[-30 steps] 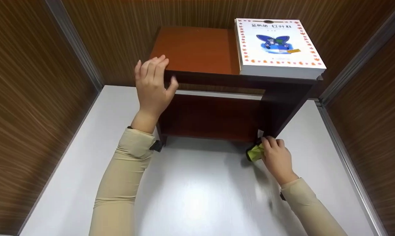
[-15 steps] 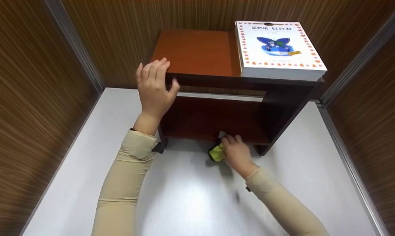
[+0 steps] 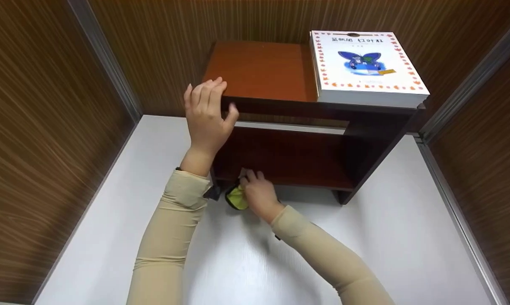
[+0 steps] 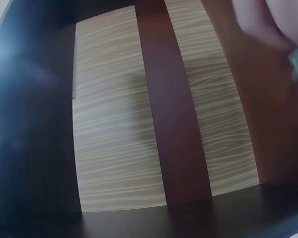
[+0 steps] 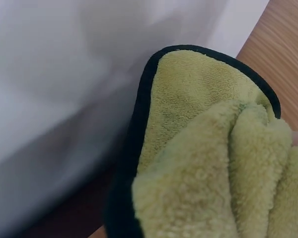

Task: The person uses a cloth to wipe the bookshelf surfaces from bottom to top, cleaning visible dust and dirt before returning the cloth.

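A small two-tier shelf (image 3: 263, 72) in reddish brown stands against the back wall. On the front left corner of its top board rests my left hand (image 3: 207, 114), fingers laid over the edge and thumb apart. My right hand (image 3: 261, 195) grips a bunched yellow-green cleaning cloth (image 3: 237, 198) at the front edge of the lower board (image 3: 297, 161), near its left end. In the right wrist view the fluffy cloth (image 5: 198, 148) shows a dark edging and hides most of the fingers. Part of the right hand (image 4: 268, 22) appears blurred in the left wrist view.
A thick white book (image 3: 369, 63) with a butterfly on its cover lies on the top board's right side. Wood-grain panels (image 3: 39, 140) enclose the white table surface (image 3: 246, 271) at the back and both sides.
My right hand has slid the cloth leftward along the lower board's front edge, from the right end to near the left. My left hand keeps its place on the shelf's corner.
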A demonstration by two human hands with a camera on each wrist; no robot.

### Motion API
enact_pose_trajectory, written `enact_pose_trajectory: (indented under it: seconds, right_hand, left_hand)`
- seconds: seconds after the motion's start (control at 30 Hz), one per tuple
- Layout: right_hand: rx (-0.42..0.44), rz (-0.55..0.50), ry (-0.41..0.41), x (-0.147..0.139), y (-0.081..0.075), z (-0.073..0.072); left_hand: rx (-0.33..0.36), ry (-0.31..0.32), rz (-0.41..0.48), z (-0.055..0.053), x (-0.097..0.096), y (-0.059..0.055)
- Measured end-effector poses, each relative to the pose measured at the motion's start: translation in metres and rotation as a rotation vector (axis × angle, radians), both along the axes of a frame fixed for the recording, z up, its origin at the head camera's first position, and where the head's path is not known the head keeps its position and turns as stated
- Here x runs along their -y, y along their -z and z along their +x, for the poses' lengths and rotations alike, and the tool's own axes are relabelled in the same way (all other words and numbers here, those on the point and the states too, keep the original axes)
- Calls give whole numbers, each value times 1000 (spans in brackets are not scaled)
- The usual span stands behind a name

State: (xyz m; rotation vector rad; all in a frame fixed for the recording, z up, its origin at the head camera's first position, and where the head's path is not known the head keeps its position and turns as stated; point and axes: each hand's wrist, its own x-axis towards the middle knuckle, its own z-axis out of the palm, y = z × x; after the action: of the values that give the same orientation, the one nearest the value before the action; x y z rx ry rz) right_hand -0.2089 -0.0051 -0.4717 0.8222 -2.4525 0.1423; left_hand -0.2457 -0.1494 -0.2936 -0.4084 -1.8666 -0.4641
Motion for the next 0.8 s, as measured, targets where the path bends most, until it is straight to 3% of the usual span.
enact_pose_trajectory:
  seconds: [0.13,0.23,0.4,0.6,0.8]
  right_hand:
    - [7,43,20,31,0,-2]
    - [59,64,8,49,0,-3]
    - [142,57,11,59,0,-4]
    - [80,16,29,43,4,-4]
    - [231,-61,49,-3,-2,0]
  left_hand:
    - [-6,-5,6,0,1,0]
    - [-12,-6,8,-1,0,0]
    - [-17,-5,-1,-3,-3,-1]
    - [-16,-4,-18,-3,-2,-2]
    - [-6,-9,-15,-1,4,0]
